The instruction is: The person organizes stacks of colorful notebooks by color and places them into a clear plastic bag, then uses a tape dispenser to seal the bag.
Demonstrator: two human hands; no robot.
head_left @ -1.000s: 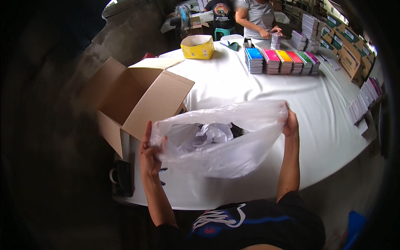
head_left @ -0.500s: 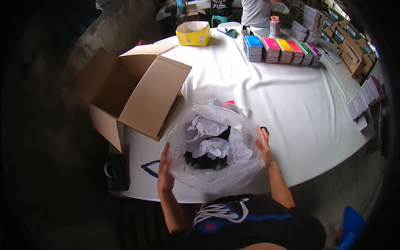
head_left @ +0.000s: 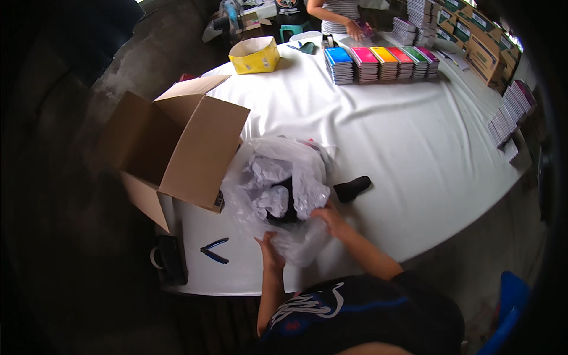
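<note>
A translucent white plastic bag (head_left: 306, 241) stands with its mouth open on the white-covered table. Crumpled white paper (head_left: 273, 201) lies inside, with something black (head_left: 284, 218) partly showing beneath it. My left hand (head_left: 271, 253) holds the bag's near side, some of its fingers hidden by the plastic. At the right side, my right hand (head_left: 330, 219) has its fingers closed on the bag's gathered edge. A black rounded, elongated object (head_left: 353, 189) rests just beyond my right hand. Left of the bag lies a pair of pliers (head_left: 215, 251) with dark blue handles, touched by neither hand.
An open cardboard box (head_left: 204, 154) sits left of the bag. Farther back are a yellow container (head_left: 254, 56) and stacks of colourful notebooks (head_left: 364, 65). More notebooks (head_left: 511, 115) stand at the right edge. Across the table a person's hand (head_left: 355, 29) handles something.
Both hands have moved closer together and now grip the bag, which has narrowed and shifted left. The pliers and black object are more exposed. Across the table, the other person's hands have moved.
</note>
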